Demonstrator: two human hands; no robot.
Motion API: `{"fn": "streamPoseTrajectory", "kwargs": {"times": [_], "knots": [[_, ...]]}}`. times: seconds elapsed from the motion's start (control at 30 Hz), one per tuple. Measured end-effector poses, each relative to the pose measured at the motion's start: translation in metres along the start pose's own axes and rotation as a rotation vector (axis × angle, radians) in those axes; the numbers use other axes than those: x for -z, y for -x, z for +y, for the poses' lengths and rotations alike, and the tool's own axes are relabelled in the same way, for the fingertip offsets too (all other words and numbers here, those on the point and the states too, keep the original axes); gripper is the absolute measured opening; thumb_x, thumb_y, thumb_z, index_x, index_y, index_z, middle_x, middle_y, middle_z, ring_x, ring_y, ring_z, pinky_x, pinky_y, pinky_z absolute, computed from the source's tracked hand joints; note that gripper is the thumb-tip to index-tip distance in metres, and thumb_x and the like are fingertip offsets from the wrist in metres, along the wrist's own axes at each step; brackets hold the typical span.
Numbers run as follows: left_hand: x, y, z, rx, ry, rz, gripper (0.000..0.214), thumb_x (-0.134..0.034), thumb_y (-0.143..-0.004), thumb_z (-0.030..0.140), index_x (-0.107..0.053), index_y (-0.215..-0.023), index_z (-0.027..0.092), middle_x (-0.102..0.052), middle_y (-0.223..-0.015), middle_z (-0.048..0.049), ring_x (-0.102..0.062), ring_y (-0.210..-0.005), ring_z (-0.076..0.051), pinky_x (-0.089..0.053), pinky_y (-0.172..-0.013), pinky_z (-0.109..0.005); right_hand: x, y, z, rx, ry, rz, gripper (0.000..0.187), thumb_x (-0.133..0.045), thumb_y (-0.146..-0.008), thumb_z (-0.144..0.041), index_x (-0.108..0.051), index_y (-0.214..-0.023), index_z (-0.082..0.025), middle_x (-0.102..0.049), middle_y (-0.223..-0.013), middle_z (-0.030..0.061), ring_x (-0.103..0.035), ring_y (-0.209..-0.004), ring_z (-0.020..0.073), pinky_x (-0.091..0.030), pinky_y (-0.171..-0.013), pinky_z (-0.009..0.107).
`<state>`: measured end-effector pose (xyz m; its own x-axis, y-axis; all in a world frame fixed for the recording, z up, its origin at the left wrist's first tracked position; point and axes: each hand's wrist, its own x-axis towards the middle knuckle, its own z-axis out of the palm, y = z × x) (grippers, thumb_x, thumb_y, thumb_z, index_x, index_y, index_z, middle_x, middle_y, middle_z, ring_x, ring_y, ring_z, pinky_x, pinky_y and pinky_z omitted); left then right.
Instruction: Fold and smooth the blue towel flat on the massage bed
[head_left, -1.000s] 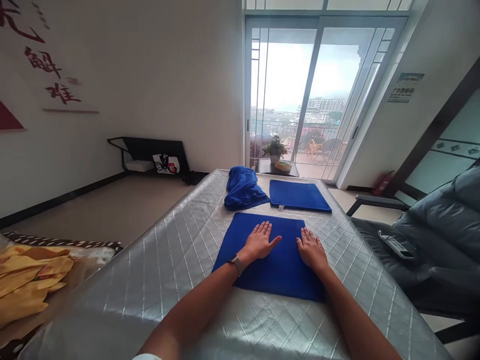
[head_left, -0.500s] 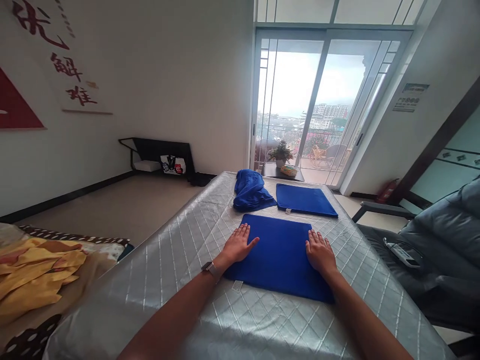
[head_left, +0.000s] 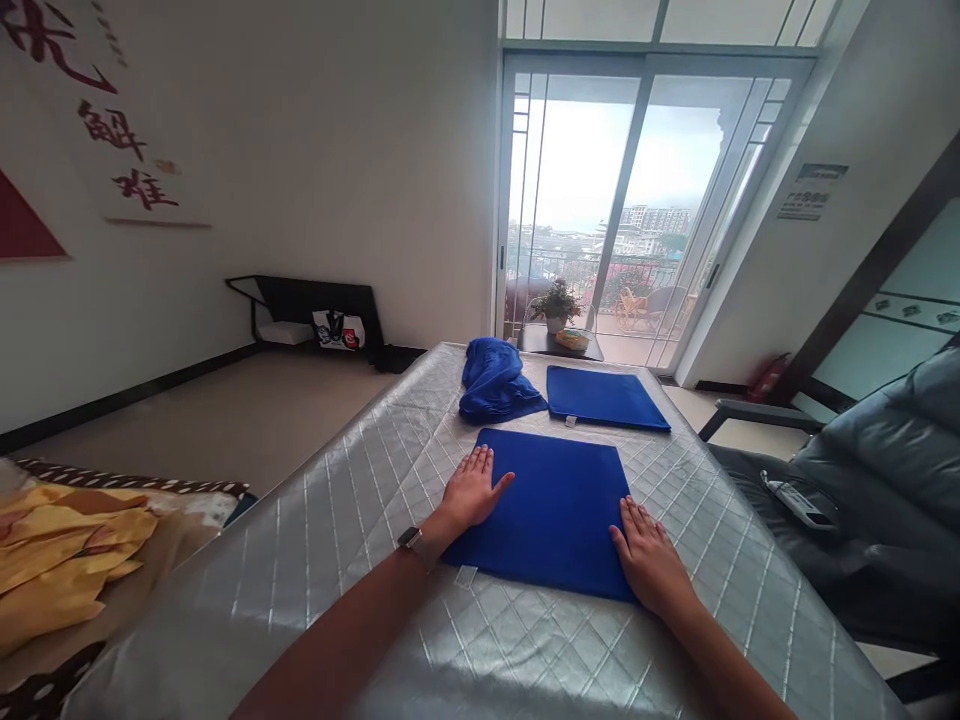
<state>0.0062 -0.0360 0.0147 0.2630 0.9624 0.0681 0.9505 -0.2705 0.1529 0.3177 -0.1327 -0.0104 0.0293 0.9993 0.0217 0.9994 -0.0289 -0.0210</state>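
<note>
A folded blue towel [head_left: 559,505] lies flat on the silver quilted table [head_left: 337,560] in front of me. My left hand [head_left: 471,490] rests flat on the towel's left edge, fingers stretched out. My right hand [head_left: 649,562] lies flat on the towel's near right corner, fingers also stretched. Neither hand holds anything. Farther back lie a second folded blue towel [head_left: 604,397] and, to its left, a crumpled pile of blue towels [head_left: 495,380].
A dark massage chair [head_left: 862,480] with a remote [head_left: 799,500] stands at the right. Yellow cloth [head_left: 60,560] lies at the lower left. Beyond the table are a small stand with a potted plant [head_left: 556,303] and glass balcony doors [head_left: 630,200].
Both hands slid outward from the towel's middle to its edges. Since half a second ago my right hand has moved nearer, to the towel's near right corner.
</note>
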Motion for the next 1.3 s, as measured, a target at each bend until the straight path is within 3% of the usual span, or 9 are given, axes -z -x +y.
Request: {"fn": "streamPoseTrajectory", "kwargs": {"times": [0.1, 0.23, 0.33, 0.4, 0.53, 0.77, 0.87, 1.07, 1.3], "knots": [[0.002, 0.010, 0.040, -0.227, 0.074, -0.020, 0.084, -0.008, -0.101, 0.064, -0.029, -0.154, 0.002, -0.024, -0.161, -0.0177, -0.018, -0.151, -0.025, -0.016, -0.123, -0.039, 0.000, -0.002, -0.002, 0.004, -0.006, -0.004, 0.066, -0.019, -0.100, -0.041, -0.022, -0.156, -0.007, -0.018, -0.164, 0.0097, -0.016, -0.151, 0.0240, -0.016, -0.122, 0.045], [-0.008, 0.023, 0.115, -0.532, 0.171, 0.006, 0.080, -0.011, -0.101, 0.063, -0.029, -0.154, 0.007, -0.026, -0.161, -0.0147, -0.018, -0.151, -0.022, -0.014, -0.123, -0.036, -0.003, 0.000, 0.000, 0.002, 0.025, 0.018, 0.063, -0.020, -0.101, -0.039, -0.024, -0.156, -0.009, -0.019, -0.163, 0.0091, -0.018, -0.150, 0.0239, -0.017, -0.122, 0.045], [-0.021, 0.026, 0.155, -0.633, 0.209, 0.015, 0.078, -0.012, -0.102, 0.062, -0.026, -0.156, 0.007, -0.026, -0.161, -0.0150, -0.017, -0.151, -0.021, -0.013, -0.123, -0.036, -0.004, 0.002, 0.003, 0.049, 0.062, 0.009, 0.059, -0.023, -0.100, -0.033, -0.031, -0.155, -0.013, -0.019, -0.163, 0.0075, -0.018, -0.151, 0.0239, -0.017, -0.121, 0.045], [-0.030, 0.025, 0.163, -0.645, 0.205, 0.017, 0.077, -0.012, -0.102, 0.061, -0.024, -0.156, 0.007, -0.025, -0.161, -0.0148, -0.017, -0.151, -0.021, -0.013, -0.123, -0.037, -0.003, 0.003, 0.003, 0.070, 0.068, 0.006, 0.058, -0.025, -0.100, -0.032, -0.033, -0.155, -0.015, -0.019, -0.163, 0.0065, -0.018, -0.151, 0.0237, -0.017, -0.121, 0.044], [-0.034, 0.026, 0.128, -0.596, 0.156, 0.035, 0.075, -0.014, -0.102, 0.062, -0.024, -0.157, 0.011, -0.024, -0.162, -0.0123, -0.017, -0.151, -0.022, -0.015, -0.123, -0.039, 0.000, 0.003, 0.000, 0.018, 0.030, 0.031, 0.062, -0.022, -0.101, -0.039, -0.027, -0.156, -0.011, -0.021, -0.163, 0.0078, -0.019, -0.150, 0.0232, -0.017, -0.122, 0.044], [-0.013, 0.058, 0.005, -0.333, 0.061, -0.028, 0.073, -0.019, -0.102, 0.062, -0.023, -0.157, 0.015, -0.021, -0.163, -0.0088, -0.016, -0.151, -0.022, -0.012, -0.123, -0.042, 0.000, 0.003, -0.003, 0.008, -0.023, 0.039, 0.064, -0.021, -0.101, -0.040, -0.026, -0.156, -0.010, -0.022, -0.163, 0.0087, -0.019, -0.150, 0.0234, -0.016, -0.122, 0.045], [-0.013, 0.078, -0.029, -0.291, 0.048, -0.007, 0.070, -0.023, -0.103, 0.061, -0.019, -0.158, 0.018, -0.022, -0.163, -0.0071, -0.018, -0.151, -0.023, -0.014, -0.123, -0.041, 0.003, 0.003, -0.004, 0.001, -0.007, 0.040, 0.064, -0.021, -0.100, -0.040, -0.027, -0.156, -0.010, -0.024, -0.163, 0.0087, -0.020, -0.150, 0.0239, -0.018, -0.121, 0.045], [-0.011, 0.090, -0.033, -0.232, 0.054, -0.020, 0.072, -0.023, -0.102, 0.062, -0.021, -0.158, 0.016, -0.020, -0.163, -0.0082, -0.018, -0.151, -0.023, -0.014, -0.123, -0.040, 0.016, 0.015, -0.007, 0.019, 0.068, 0.057, 0.061, -0.024, -0.100, -0.036, -0.032, -0.154, -0.010, -0.027, -0.161, 0.0085, -0.021, -0.150, 0.0258, -0.019, -0.121, 0.047], [-0.004, 0.088, -0.029, -0.199, 0.039, -0.078, 0.075, -0.022, -0.101, 0.064, -0.023, -0.157, 0.014, -0.019, -0.163, -0.0088, -0.017, -0.151, -0.024, -0.014, -0.123, -0.041, 0.003, 0.063, -0.002, 0.077, -0.037, 0.021, 0.062, -0.024, -0.100, -0.044, -0.035, -0.154, -0.016, -0.029, -0.160, 0.0066, -0.021, -0.150, 0.0232, -0.022, -0.121, 0.047]]}}
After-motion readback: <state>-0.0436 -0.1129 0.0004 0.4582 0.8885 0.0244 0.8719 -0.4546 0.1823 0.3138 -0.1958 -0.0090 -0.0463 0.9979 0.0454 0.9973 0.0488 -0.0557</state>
